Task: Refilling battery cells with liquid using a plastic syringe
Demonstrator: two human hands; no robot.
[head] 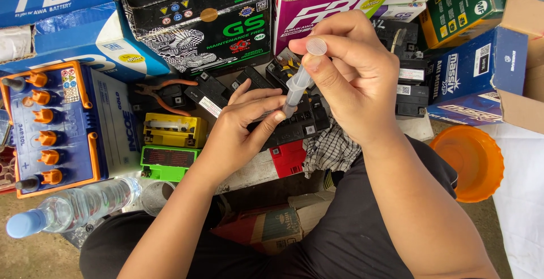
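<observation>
While my right hand (345, 69) grips the clear syringe (297, 83) with thumb on the plunger, my left hand (241, 131) pinches its tip over the small black battery (294, 123). I judge steady, slow plunger pressure and an upright barrel matter.

Along the top I see stacked cartons: a blue box (54, 7) at left, a black-and-green box (195, 18), a purple-and-white box (326, 7), a green box (462, 7), and a dark blue box (476, 78) at right.
</observation>
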